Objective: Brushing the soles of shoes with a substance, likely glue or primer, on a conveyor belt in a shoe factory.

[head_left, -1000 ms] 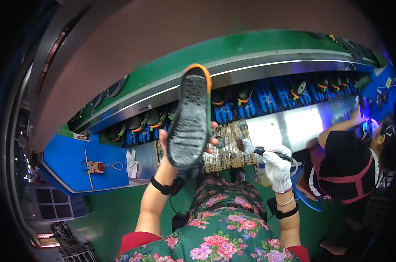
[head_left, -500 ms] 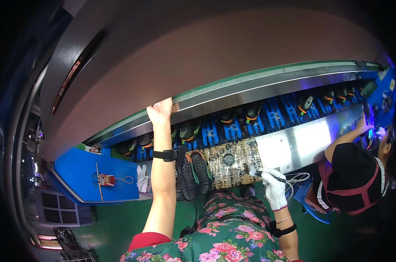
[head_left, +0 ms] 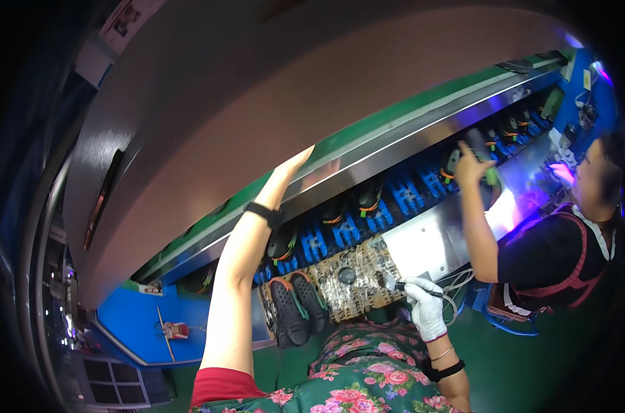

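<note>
- Left hand (head_left: 295, 164): bare, stretched far to the lower edge of the brown panel (head_left: 312, 82), by the green belt (head_left: 395, 113); fingers mostly hidden there; cannot tell if they grasp anything.
- Right hand (head_left: 427, 315): white knit glove, near side of bench, right of centre; fingers wrapped around a dark-handled brush (head_left: 400, 286); bristles point left over the taped cardboard (head_left: 357, 296); cannot tell if they touch it.
- Pair of black clogs (head_left: 289, 315): orange and green trim, side by side at the near edge of the bench, left end of cardboard; neither hand on them; round dark disc (head_left: 347, 275) lies on the cardboard to their right.
- Beyond: blue racks (head_left: 409, 196), some bearing dark footwear; silver rail (head_left: 395, 143) behind them; pale metal plate (head_left: 415, 248) right of the cardboard; co-worker's hand (head_left: 472, 167) at the racks, far right.
- Doing it well, my judgement: left arm should reach straight in, the black wristband (head_left: 263, 213) clear of the rail; avoid leaning on the racks; take items by the rim, off any wet face; hold the brush low and level, bristles away from clogs and floral apron (head_left: 357, 375); leave room for the co-worker's arm.
</note>
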Demonstrator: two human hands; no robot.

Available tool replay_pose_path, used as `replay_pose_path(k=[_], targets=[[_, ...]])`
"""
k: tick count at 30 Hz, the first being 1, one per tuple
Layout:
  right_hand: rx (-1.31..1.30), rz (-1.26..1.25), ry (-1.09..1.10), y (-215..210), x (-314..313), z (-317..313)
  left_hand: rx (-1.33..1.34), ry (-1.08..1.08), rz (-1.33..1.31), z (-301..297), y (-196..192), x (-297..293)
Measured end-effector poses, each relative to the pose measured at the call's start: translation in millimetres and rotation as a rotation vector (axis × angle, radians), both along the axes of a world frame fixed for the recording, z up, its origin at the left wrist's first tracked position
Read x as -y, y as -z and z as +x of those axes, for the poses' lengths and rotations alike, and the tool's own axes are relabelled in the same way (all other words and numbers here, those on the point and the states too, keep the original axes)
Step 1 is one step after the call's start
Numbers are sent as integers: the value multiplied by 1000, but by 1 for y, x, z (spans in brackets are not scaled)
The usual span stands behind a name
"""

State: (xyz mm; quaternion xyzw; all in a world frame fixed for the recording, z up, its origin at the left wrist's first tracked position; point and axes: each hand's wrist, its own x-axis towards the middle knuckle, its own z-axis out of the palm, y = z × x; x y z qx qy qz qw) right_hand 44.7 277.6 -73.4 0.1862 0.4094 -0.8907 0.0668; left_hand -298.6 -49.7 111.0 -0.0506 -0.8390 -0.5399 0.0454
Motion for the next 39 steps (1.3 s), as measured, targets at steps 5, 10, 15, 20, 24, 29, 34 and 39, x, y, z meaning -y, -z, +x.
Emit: replay_pose_path(k=[5,10,15,20,24,29,34,39], targets=[[-9,-15,46,-19,-3,8,-246,-19,-788,-79,-19,13],[-30,46,22,-16,-13,22,-77,-65,-378,-55,-9,21],[-71,55,0,-17,-18,24,-35,-244,171,84,-18,-8],[-96,-24,-7,-26,-14,15,-428,-523,354,208,-20,56],[-99,-34,26,-46,-17,1,-545,-708,384,267,-5,98],[-221,-218,-32,-101,-14,-8,-111,-587,617,294,32,92],[-434,40,-273,-128,17,-18,589,-449,911,291,96,22],[-391,79,-369,-139,32,-24,687,-161,1079,307,183,-22]])
